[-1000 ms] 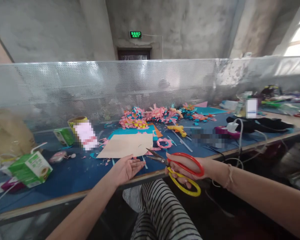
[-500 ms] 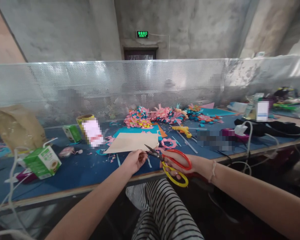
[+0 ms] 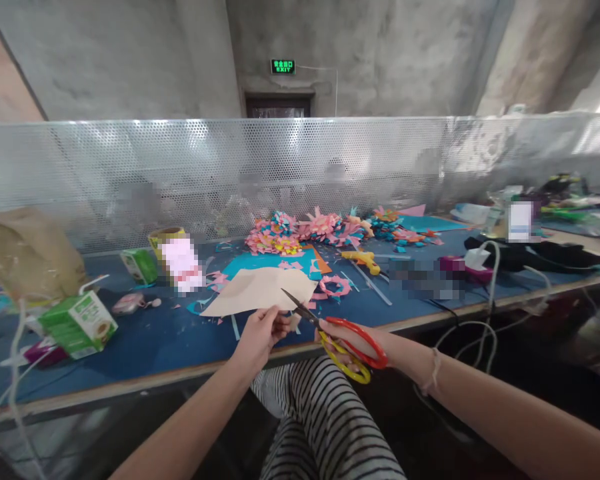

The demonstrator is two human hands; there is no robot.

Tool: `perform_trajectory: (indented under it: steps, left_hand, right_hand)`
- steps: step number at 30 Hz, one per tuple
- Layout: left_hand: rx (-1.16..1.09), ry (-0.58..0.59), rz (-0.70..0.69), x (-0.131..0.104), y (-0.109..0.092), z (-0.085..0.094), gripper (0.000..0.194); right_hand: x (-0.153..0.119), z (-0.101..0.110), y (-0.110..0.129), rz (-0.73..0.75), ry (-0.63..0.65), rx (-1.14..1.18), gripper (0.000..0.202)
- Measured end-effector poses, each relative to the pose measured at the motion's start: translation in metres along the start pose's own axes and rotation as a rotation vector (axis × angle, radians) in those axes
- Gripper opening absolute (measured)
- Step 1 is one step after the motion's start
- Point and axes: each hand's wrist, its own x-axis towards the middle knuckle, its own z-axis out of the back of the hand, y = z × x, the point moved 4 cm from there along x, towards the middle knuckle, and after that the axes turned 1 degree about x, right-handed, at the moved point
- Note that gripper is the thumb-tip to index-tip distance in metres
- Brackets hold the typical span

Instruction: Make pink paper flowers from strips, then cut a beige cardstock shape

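My left hand (image 3: 265, 331) pinches the near edge of a cream sheet of paper (image 3: 253, 293), which bows upward above the table. In my right hand (image 3: 351, 345) are scissors (image 3: 315, 321) with one red and one yellow handle loop, my fingers through them. Their blades lie at the near right part of the sheet, close to my left fingertips. Whether the paper is between the blades, I cannot tell for sure. Behind the sheet is blue paper (image 3: 303, 258), with a pink paper ring (image 3: 335, 287) to its right.
Pink, blue and orange paper flowers (image 3: 275, 235) are heaped along the perforated metal screen (image 3: 220, 167). A yellow glue gun (image 3: 363, 259) lies right of centre. On the left are a green carton (image 3: 80, 325), a roll of tape (image 3: 166, 235) and a brown bag (image 3: 30, 253). White cables (image 3: 491, 287) hang at right.
The cream sheet has gone from nearly flat to bowed, and its near edge is lower. The scissors and my right hand have shifted slightly left and down. My left hand is a little lower.
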Motion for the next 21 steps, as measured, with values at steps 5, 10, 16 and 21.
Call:
perform_trajectory:
  steps: [5, 10, 16, 21]
  left_hand:
    - [0.004, 0.028, -0.003, -0.001, 0.004, -0.003, 0.018]
    - [-0.005, 0.025, -0.013, -0.001, 0.004, -0.003, 0.018]
    - [0.032, 0.039, -0.02, 0.0, 0.0, 0.0, 0.02]
    - [0.129, 0.102, -0.056, 0.003, -0.001, 0.006, 0.027]
  right_hand:
    - [0.0, -0.001, -0.003, 0.023, 0.0, -0.091, 0.046]
    - [0.0, 0.005, -0.002, 0.01, -0.016, -0.06, 0.044]
    - [-0.008, 0.015, 0.009, 0.05, 0.046, -0.141, 0.043]
    - [-0.019, 0.016, 0.024, 0.077, 0.084, -0.177, 0.043]
